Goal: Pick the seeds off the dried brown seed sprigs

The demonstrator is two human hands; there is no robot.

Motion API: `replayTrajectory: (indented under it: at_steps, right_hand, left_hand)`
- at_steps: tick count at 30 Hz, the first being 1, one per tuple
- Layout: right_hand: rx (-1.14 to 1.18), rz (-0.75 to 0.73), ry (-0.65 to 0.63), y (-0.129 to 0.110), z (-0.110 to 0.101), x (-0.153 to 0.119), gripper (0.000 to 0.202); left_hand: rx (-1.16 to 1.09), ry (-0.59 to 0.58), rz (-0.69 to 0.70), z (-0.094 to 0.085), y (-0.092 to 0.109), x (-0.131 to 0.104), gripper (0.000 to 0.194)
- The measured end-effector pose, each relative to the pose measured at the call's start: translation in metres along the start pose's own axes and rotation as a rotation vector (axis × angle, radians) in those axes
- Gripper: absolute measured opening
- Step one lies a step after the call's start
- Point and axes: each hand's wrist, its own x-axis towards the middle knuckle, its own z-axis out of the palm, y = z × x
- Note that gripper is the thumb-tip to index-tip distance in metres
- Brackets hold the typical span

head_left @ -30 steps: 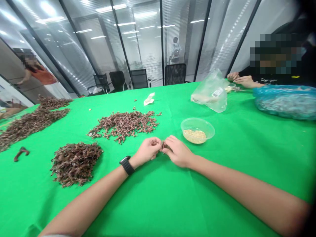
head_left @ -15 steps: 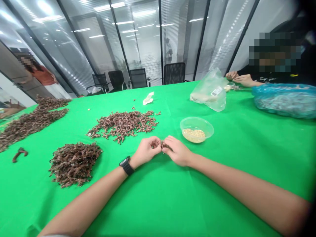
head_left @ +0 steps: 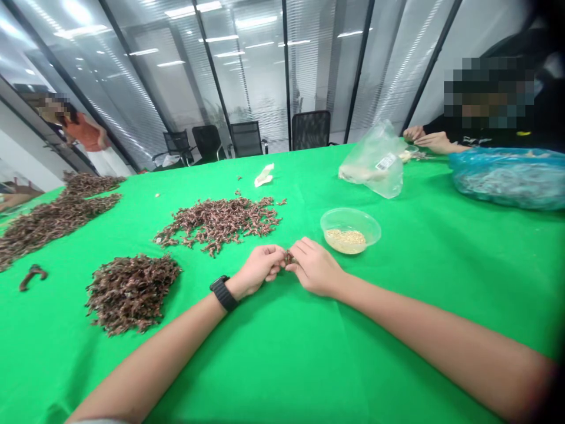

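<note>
Over the green cloth (head_left: 273, 365), a small brown twisted piece (head_left: 288, 258) is pinched between both hands. My left hand (head_left: 259, 270), with a black watch on the wrist, closes its fingertips on the left end of the piece. My right hand (head_left: 315, 268) has its fingers wrapped round the right end. Behind them spreads a loose pile of brown dried pieces (head_left: 225, 221). A denser brown heap (head_left: 132, 291) lies to the left. A clear round bowl (head_left: 351, 231) with pale yellow grains stands just beyond my right hand.
A clear plastic bag (head_left: 373, 162) and a blue bag (head_left: 507, 179) lie at the back right, near a person's hands (head_left: 430, 140). More brown piles (head_left: 53, 221) and a dark curved piece (head_left: 33, 275) are at the left. Another person stands at the back left.
My left hand's fingers have drawn closer together around the small piece. My right hand has stayed nearly in place. The standing person has shifted slightly to the right.
</note>
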Motion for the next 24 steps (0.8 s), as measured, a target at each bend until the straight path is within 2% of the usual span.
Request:
replayTrajectory:
  at_steps: [5,12,16,24]
  right_hand:
    - [-0.194,-0.042,-0.024,-0.005,-0.004,0.001,0.020]
    - [-0.237,-0.068,-0.045,-0.006,-0.005,0.001,0.018]
    - [-0.200,-0.070,-0.057,-0.005,-0.004,0.002,0.017]
    - [-0.175,-0.061,-0.057,-0.002,-0.004,0.001,0.016]
  left_hand:
    - [-0.180,-0.029,-0.247,-0.004,0.012,-0.004,0.018]
    - [-0.257,-0.120,-0.461,-0.012,0.017,0.002,0.022]
    - [-0.327,-0.146,-0.514,-0.015,0.015,0.005,0.021]
    - [-0.382,-0.186,-0.497,-0.015,0.014,0.003,0.017]
